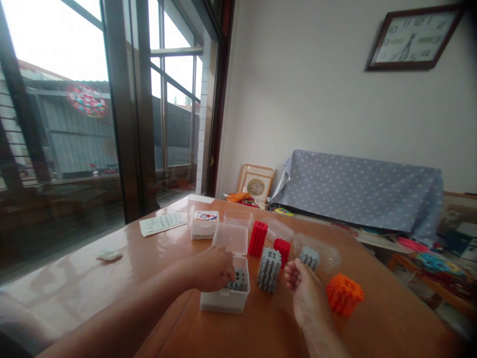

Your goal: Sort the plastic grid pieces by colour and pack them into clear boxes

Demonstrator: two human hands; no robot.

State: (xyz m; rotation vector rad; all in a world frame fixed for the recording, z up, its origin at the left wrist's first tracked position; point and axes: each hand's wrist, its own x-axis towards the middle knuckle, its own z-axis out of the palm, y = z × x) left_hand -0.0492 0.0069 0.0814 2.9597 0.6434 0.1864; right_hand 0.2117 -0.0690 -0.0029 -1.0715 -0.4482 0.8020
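My left hand [216, 268] reaches over a clear plastic box [223, 302] with its lid [231, 237] tipped back. Its fingers bend down against grey interlocking plastic pieces [238, 281] inside; the fingertips are partly hidden. To the right, my right hand [303, 288] is held above the table with its fingers curled in; whatever they may hold cannot be made out. Between the hands stands a tall stack of grey pieces [269, 269]. Another grey stack [310, 257] lies just behind the right hand, and an orange stack [345, 294] stands to its right.
Behind the grey stack are a tall red stack [258, 238] and a shorter red one [282, 251]. Clear containers [328, 253] lie farther back. A white box with a printed label [204, 226], a written paper [163, 223] and a crumpled wrapper [109, 254] are on the left.
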